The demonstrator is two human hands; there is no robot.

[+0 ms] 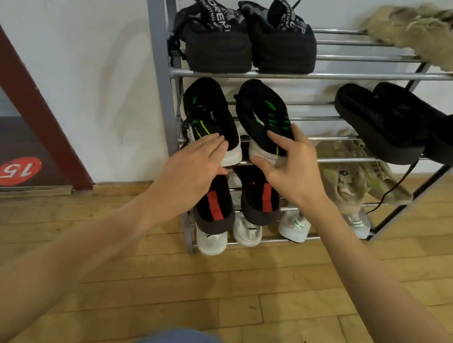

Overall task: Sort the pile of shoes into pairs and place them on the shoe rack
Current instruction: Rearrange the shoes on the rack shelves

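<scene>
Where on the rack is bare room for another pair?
Free: top shelf bars between the black lettered high-tops and the furry beige shoes; second shelf between the black-green sneakers and black slippers. Lower shelves look crowded.

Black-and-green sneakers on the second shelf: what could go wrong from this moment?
1. The right black-and-green sneaker has its heel past the front rail, held by the right hand; let go there, it might tip off.
2. The left hand lies flat at the left sneaker heel; a push could skew the pair.
3. A dropped shoe would probably land on the black-and-red shoes just below.
</scene>
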